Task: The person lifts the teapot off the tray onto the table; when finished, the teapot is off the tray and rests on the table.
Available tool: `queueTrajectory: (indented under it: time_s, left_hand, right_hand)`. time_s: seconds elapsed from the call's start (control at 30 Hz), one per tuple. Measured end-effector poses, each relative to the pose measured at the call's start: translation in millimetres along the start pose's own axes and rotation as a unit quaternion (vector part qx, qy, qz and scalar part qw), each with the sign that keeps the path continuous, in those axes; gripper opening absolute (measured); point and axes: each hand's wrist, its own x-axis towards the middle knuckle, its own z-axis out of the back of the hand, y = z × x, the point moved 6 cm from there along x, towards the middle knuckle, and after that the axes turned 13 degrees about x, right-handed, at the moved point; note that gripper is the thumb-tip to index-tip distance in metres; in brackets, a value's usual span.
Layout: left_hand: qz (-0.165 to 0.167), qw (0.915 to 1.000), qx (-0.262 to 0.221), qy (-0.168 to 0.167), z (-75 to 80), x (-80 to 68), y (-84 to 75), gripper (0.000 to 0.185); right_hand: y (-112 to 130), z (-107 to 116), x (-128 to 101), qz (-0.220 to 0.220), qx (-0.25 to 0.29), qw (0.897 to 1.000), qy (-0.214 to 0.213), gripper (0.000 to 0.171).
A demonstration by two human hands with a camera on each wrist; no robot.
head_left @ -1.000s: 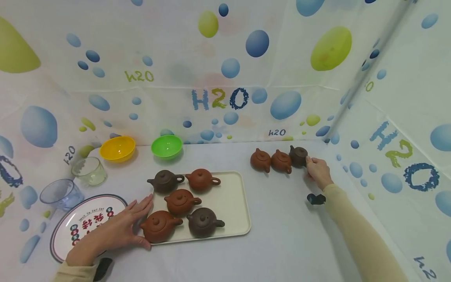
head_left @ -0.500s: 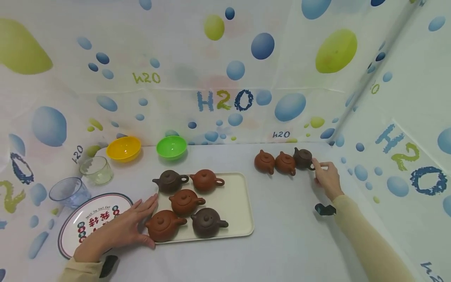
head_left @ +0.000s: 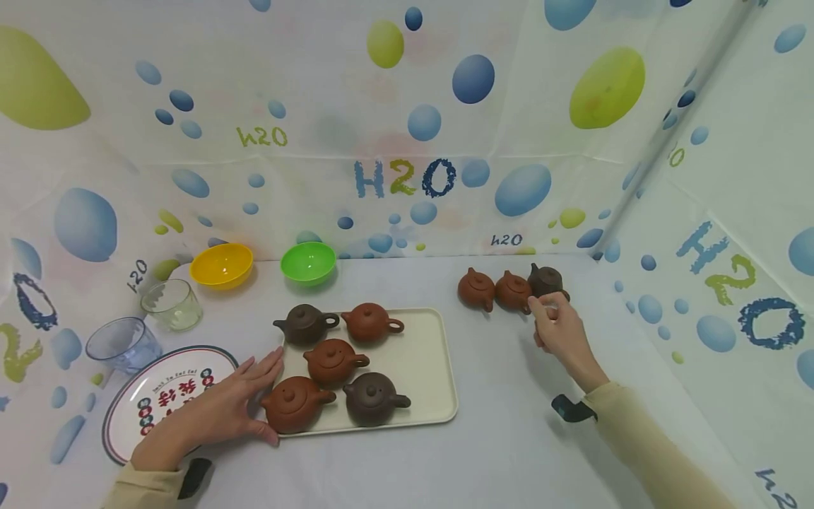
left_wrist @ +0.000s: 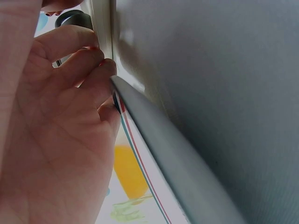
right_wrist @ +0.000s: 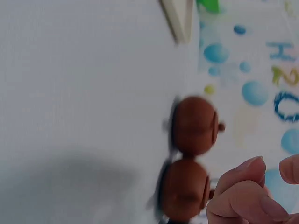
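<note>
In the head view my left hand (head_left: 222, 410) rests against the left edge of the cream tray (head_left: 429, 375), fingers spread. On the tray's left part sit dark teapots (head_left: 375, 398) and reddish-brown teapots (head_left: 333, 363). My right hand (head_left: 562, 336) is in front of the row at the back right, just by the handle of the middle reddish-brown teapot (head_left: 512, 288). Another reddish-brown teapot (head_left: 475, 288) stands left of it, a dark teapot (head_left: 545, 279) right of it, partly hidden. In the right wrist view, bent fingertips (right_wrist: 245, 189) stand apart from the thumb with nothing between them.
An oval plate (head_left: 124, 424) with red lettering lies partly under my left forearm. Beyond it stand a bluish glass bowl (head_left: 124, 344) and a clear glass bowl (head_left: 172, 305). Yellow (head_left: 222, 266) and green bowls (head_left: 308, 264) stand along the back, before a patterned cloth wall.
My right hand has let go of the dark teapot's handle and moved left, to the middle reddish-brown teapot. My left hand has stayed at the tray's edge.
</note>
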Motion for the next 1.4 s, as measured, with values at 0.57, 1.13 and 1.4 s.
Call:
queueTrajectory:
  time_s: [0.57, 1.13, 1.4]
  left_hand:
    - [0.013, 0.9997, 0.010, 0.016, 0.3, 2.8, 0.0, 0.130]
    - [0.017, 0.9996, 0.010, 0.022, 1.0, 3.4, 2.9, 0.129]
    - [0.014, 0.9996, 0.009, 0.022, -1.1, 3.0, 2.2, 0.129]
  right_hand:
    - [27, -160, -81, 0.016, 0.112, 0.962, 0.248, 0.032]
    - [42, -208, -108, -0.017, 0.114, 0.899, 0.424, 0.040]
    - [42, -210, -111, -0.046, 0.161, 0.888, 0.428, 0.039]
